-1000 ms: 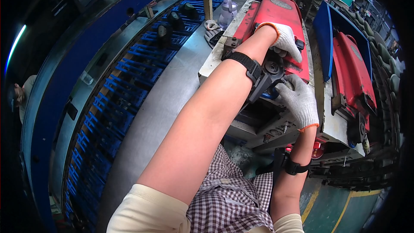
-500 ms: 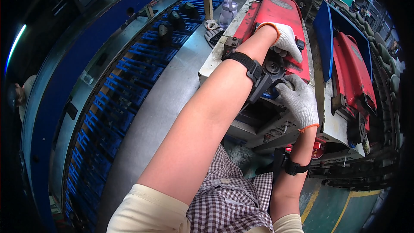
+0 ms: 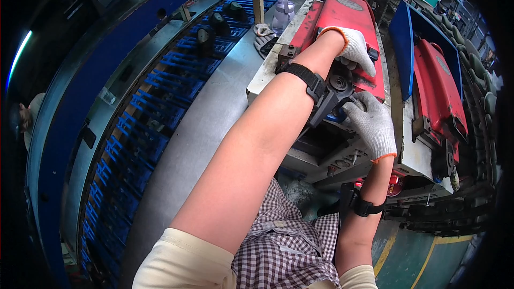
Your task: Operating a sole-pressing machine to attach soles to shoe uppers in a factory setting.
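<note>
In a white knitted glove, my left hand (image 3: 354, 51) rests over the front of a red machine head (image 3: 345, 16). Its fingers curl inward, and whatever they close around is hidden. Just below it shows a dark round machine part (image 3: 340, 82). My right hand (image 3: 371, 120), also gloved, is beside that part with thumb and fingers pressed together at its lower edge. I cannot make out what is pinched there. A small blue piece (image 3: 336, 116) lies next to the right fingertips. Both wrists or forearms wear black straps.
At left runs a conveyor with blue slatted racks (image 3: 136, 123), carrying dark shoe-like items (image 3: 205, 36). A metal ledge (image 3: 198, 112) borders it. A lilac bottle (image 3: 282, 15) and loose gloves (image 3: 264, 40) stand behind. A second red machine (image 3: 439, 93) is at right. Another person (image 3: 33, 118) shows far left.
</note>
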`<action>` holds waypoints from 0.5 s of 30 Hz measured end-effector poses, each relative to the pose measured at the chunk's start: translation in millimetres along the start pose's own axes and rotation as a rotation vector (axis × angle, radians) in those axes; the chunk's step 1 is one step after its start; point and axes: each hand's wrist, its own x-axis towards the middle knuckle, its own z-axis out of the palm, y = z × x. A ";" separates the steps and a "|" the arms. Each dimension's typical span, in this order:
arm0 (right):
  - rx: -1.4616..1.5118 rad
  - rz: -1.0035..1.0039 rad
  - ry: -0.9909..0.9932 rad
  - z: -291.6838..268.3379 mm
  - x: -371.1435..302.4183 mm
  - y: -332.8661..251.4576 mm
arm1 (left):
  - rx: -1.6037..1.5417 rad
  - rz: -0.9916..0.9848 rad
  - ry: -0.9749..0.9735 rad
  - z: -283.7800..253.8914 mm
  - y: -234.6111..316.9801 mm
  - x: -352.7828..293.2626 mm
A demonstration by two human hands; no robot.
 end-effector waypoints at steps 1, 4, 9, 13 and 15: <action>0.006 0.002 -0.003 0.2 0.3 0.5 | 0.002 -0.003 -0.001 0.1 0.1 0.3; -0.018 0.002 -0.004 -1.9 -0.5 -2.5 | 0.019 -0.001 0.003 0.3 0.4 0.2; -0.015 0.021 -0.008 -2.9 -0.9 -5.2 | 0.016 0.013 0.005 0.2 0.8 -0.5; -0.005 0.016 -0.005 -0.3 0.7 -2.0 | 0.011 0.009 0.004 0.2 -0.5 1.5; -0.012 0.017 -0.008 -1.4 0.5 -3.0 | 0.012 0.011 0.007 0.7 -0.7 1.9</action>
